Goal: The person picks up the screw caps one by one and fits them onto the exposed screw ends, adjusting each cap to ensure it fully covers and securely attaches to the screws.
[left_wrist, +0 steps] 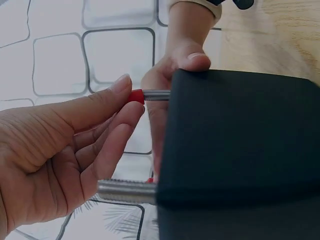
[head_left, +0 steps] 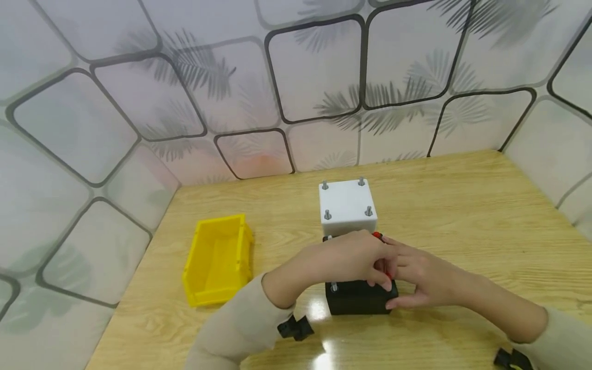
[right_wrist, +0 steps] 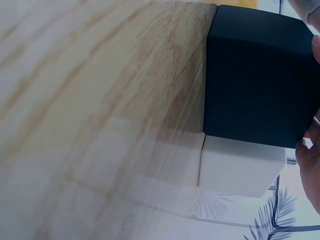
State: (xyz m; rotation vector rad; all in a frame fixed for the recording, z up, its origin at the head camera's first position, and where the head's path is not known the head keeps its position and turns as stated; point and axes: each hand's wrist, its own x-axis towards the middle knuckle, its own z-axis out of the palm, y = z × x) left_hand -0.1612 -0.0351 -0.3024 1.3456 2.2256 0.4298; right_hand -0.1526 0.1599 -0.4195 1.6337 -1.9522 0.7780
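A black block point(head_left: 358, 301) with upright metal studs stands on the table in front of me. With thumb and fingertips, my left hand point(head_left: 353, 257) pinches a small red cap point(left_wrist: 136, 96) at the tip of one stud point(left_wrist: 156, 95). Nearer that wrist camera, a bare threaded stud point(left_wrist: 127, 192) sticks out of the same face. My right hand point(head_left: 427, 275) grips the block at its right side, thumb on the near corner and fingers toward the far edge. Another red piece point(head_left: 377, 235) shows at the block's far right corner. My hands hide much of the block's top.
Directly behind the black block stands a white block point(head_left: 347, 200) with several bare metal studs on top. A yellow bin point(head_left: 217, 296) sits to the left on the wooden table point(head_left: 462, 205). Patterned cloth walls point(head_left: 319, 67) enclose the back and sides.
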